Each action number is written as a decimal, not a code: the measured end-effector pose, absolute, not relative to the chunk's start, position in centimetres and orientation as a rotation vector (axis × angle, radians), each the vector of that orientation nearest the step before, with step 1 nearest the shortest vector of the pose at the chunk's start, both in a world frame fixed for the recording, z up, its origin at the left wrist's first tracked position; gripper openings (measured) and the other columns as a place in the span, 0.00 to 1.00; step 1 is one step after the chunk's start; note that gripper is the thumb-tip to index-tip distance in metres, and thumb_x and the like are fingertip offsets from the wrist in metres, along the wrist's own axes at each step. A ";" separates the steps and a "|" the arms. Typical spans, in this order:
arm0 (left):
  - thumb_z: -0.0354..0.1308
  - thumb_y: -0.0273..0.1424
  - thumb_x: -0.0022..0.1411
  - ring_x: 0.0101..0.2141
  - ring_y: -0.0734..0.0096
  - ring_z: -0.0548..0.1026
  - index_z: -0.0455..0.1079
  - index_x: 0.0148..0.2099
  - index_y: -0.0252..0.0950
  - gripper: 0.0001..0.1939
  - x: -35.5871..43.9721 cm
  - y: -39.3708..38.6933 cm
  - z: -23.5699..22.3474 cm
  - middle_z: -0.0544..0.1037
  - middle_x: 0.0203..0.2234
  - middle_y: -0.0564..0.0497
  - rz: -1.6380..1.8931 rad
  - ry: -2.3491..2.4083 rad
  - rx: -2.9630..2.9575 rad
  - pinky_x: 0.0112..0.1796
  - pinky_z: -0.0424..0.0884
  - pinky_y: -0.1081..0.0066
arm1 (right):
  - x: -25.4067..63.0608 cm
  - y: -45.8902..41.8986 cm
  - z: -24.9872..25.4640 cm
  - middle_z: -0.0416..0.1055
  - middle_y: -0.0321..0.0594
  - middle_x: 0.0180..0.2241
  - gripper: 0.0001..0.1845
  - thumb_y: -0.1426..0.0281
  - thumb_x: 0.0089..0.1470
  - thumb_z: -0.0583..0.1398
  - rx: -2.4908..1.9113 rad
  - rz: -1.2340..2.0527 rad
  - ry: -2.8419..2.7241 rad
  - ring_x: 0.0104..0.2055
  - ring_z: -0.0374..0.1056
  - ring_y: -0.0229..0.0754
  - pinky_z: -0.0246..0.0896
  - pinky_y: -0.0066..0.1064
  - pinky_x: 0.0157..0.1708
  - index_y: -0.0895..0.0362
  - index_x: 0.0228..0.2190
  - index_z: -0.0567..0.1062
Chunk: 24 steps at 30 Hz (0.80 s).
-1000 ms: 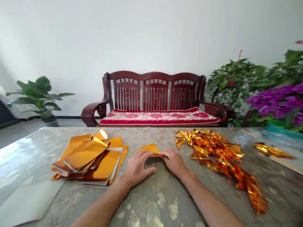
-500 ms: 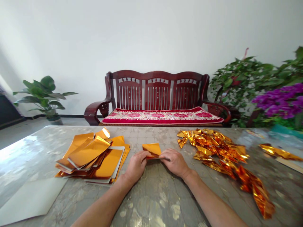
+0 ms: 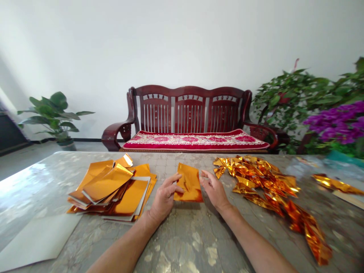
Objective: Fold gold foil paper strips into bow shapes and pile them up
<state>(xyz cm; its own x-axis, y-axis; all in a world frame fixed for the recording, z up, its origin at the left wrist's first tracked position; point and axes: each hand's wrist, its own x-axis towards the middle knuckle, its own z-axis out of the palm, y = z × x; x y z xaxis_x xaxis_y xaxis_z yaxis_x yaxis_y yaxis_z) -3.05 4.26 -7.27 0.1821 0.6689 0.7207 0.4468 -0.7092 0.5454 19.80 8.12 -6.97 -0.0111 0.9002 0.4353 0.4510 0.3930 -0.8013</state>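
Foil sheet, folded narrower before, is lying opened out on the table — shaping seemingly unfinished. Left hand is touching one edge, fingers loosely parted — right hand is flanking the other, half-open.

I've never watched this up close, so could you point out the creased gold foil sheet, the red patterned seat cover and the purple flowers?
Creased gold foil sheet [image 3: 192,184]: head view, middle of its face.
Red patterned seat cover [image 3: 196,140]: head view, middle of its top.
Purple flowers [image 3: 335,123]: head view, among the blooms.

Sheet stack left on table, foil pile right, single sheet between hands, bench behind.
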 end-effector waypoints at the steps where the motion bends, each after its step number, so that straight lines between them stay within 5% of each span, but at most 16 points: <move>1: 0.47 0.15 0.60 0.57 0.64 0.70 0.78 0.34 0.39 0.20 -3.0 4.2 -7.3 0.75 0.53 0.45 1.551 1.060 2.263 0.56 0.69 0.59 | 19.8 8.4 -7.3 0.76 0.47 0.46 0.28 0.53 0.56 0.58 -1.237 0.634 -1.560 0.37 0.74 0.46 0.70 0.36 0.36 0.56 0.53 0.72; 4: 0.47 0.15 0.60 0.58 0.63 0.69 0.78 0.35 0.39 0.20 -3.0 4.1 -7.4 0.73 0.55 0.45 1.552 0.996 2.327 0.56 0.68 0.59 | 19.6 9.0 -7.8 0.78 0.43 0.35 0.36 0.51 0.51 0.61 -1.215 0.863 -1.378 0.32 0.73 0.46 0.67 0.33 0.27 0.58 0.55 0.70; 7: 0.47 0.14 0.58 0.58 0.63 0.68 0.78 0.36 0.40 0.21 -3.0 4.0 -7.4 0.70 0.58 0.46 1.505 0.989 2.376 0.56 0.68 0.59 | 19.4 9.2 -7.6 0.78 0.39 0.30 0.36 0.56 0.45 0.66 -1.077 0.967 -1.285 0.32 0.74 0.47 0.69 0.35 0.31 0.58 0.54 0.71; 10: 0.47 0.14 0.59 0.55 0.65 0.70 0.77 0.38 0.40 0.21 -3.0 4.0 -7.3 0.69 0.58 0.47 1.452 1.068 2.341 0.54 0.70 0.62 | 19.4 9.0 -6.8 0.80 0.40 0.33 0.27 0.61 0.43 0.66 -0.974 0.954 -1.233 0.36 0.75 0.47 0.70 0.37 0.38 0.56 0.46 0.75; 15: 0.48 0.21 0.66 0.47 0.69 0.75 0.72 0.51 0.40 0.17 -2.9 3.7 -6.7 0.72 0.52 0.45 1.471 1.277 2.195 0.50 0.72 0.65 | 19.4 8.1 -5.7 0.77 0.39 0.24 0.13 0.61 0.45 0.65 -1.090 0.762 -1.263 0.26 0.72 0.44 0.69 0.34 0.29 0.57 0.30 0.79; 20: 0.53 0.23 0.63 0.27 0.79 0.72 0.57 0.64 0.40 0.28 -2.4 3.7 -6.6 0.73 0.51 0.45 1.500 1.429 2.005 0.37 0.75 0.72 | 18.7 6.9 -4.9 0.80 0.42 0.34 0.07 0.69 0.47 0.62 -0.936 0.549 -1.457 0.37 0.76 0.46 0.71 0.36 0.39 0.55 0.31 0.80; 24: 0.51 0.18 0.60 0.39 0.74 0.77 0.59 0.65 0.41 0.31 -2.6 3.9 -6.8 0.68 0.58 0.44 1.499 1.456 2.083 0.45 0.75 0.70 | 18.6 6.3 -4.8 0.79 0.41 0.40 0.13 0.79 0.45 0.57 -0.767 0.328 -1.722 0.44 0.74 0.44 0.69 0.36 0.47 0.53 0.30 0.78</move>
